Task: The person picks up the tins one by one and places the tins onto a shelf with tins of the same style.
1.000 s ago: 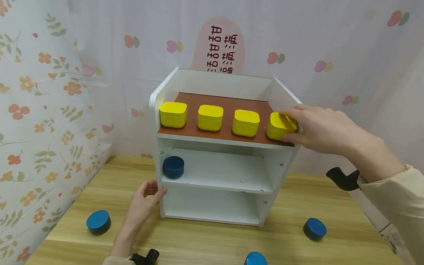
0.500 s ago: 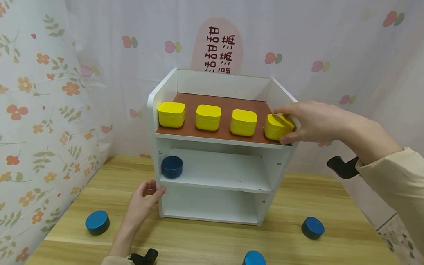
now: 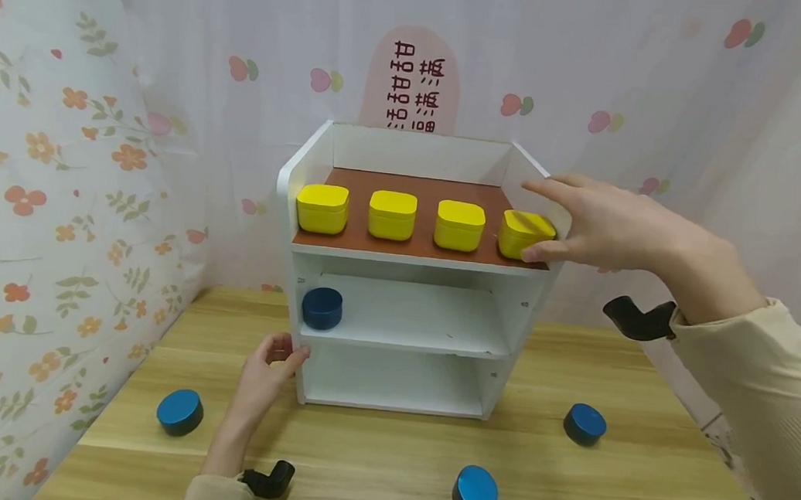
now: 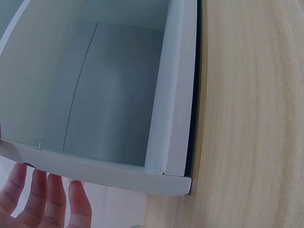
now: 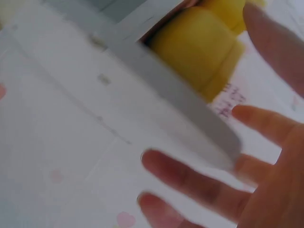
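Note:
A small white shelf unit with a brown top stands on the wooden table. Along the top's front edge sit several yellow boxes with rounded corners. My right hand is at the rightmost yellow box, fingers spread; the right wrist view shows them loose around the shelf's right side panel, gripping nothing. Low on the shelf's left side, my left hand holds the panel's edge, thumb at the front and fingertips against the outer face. A dark blue round tin sits at the middle shelf's left end.
On the table lie more blue round tins: one at left, one at front, one at right. A patterned curtain hangs behind the shelf and along the left.
My right hand's fingers have lifted and spread off the rightmost yellow box, which stays in line with the others. My left hand keeps its place at the shelf's side. The head view has shifted slightly.

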`<move>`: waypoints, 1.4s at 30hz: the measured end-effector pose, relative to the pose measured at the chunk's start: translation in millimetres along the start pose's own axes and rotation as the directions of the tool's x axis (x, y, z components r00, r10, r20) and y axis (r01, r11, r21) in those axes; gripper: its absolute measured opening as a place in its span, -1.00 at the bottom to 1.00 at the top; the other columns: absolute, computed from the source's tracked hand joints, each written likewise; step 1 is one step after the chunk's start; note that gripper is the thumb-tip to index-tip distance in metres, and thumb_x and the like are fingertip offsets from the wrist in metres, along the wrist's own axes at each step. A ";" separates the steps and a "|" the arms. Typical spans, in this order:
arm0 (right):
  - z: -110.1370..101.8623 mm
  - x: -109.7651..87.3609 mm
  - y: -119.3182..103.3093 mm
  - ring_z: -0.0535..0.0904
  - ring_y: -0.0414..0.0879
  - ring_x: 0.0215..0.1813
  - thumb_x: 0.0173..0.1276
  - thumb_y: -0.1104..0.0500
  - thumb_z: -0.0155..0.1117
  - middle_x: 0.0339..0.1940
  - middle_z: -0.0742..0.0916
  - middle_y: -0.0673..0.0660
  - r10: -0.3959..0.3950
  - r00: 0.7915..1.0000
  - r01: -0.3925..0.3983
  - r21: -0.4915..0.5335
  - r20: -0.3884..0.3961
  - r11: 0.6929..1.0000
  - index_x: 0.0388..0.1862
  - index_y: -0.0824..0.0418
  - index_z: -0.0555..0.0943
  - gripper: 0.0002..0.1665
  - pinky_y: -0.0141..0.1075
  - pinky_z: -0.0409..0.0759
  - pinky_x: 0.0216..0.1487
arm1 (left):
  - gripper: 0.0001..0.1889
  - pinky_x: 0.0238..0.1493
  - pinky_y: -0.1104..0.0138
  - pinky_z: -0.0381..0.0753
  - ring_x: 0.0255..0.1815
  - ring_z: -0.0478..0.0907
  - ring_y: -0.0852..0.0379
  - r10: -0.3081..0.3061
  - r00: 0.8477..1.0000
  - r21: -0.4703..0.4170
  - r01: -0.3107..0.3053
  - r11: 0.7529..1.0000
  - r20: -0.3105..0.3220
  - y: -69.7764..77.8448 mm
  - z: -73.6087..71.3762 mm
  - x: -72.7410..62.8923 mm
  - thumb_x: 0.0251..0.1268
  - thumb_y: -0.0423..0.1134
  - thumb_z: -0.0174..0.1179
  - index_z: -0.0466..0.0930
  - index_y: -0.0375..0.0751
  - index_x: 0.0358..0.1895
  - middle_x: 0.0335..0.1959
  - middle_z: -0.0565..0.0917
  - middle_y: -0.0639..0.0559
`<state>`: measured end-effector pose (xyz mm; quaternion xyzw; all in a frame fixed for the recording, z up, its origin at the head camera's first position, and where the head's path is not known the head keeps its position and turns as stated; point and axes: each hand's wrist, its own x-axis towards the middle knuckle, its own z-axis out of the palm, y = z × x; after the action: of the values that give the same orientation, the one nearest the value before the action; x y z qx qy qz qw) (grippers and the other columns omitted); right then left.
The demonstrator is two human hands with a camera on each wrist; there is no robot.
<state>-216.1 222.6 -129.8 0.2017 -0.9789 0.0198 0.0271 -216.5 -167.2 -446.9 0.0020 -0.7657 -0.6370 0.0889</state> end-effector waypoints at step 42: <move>167.2 -83.3 9.5 0.54 -0.25 0.08 0.19 0.31 0.47 0.08 0.64 -0.11 -0.259 0.835 0.434 0.291 -0.486 0.853 0.17 0.01 0.54 -0.42 -0.47 0.45 0.06 | -0.56 -0.04 0.30 0.46 0.01 0.39 0.02 0.005 1.000 0.011 -0.005 1.000 -0.012 1.0 0.4 0.6 0.31 -0.06 0.31 0.45 -0.26 0.08 -0.01 0.50 -0.14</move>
<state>-150.9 255.7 -301.9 0.3709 -0.8699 0.2526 0.2047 -217.0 -166.6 -445.9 0.0045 -0.7687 -0.6325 0.0949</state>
